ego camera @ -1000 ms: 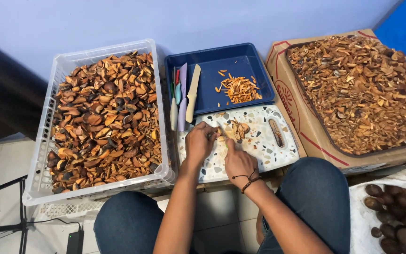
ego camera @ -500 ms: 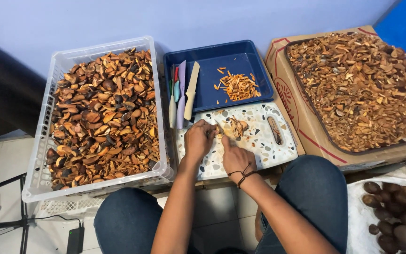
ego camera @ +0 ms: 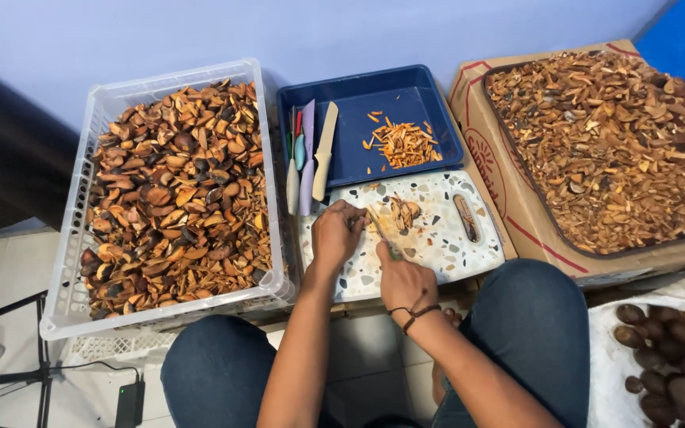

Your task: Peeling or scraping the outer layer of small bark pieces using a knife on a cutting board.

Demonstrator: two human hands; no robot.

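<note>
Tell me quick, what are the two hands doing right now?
Left hand: curled shut, pressing a brown piece down on the speckled cutting board.
Right hand: closed around a knife, its blade at the piece.

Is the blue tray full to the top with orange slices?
No, the blue tray holds only one small heap of orange slices, with most of its bottom bare.

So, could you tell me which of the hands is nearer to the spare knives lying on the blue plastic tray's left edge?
Left. The left hand lies just below the spare knives; the right hand sits farther down-right.
</note>
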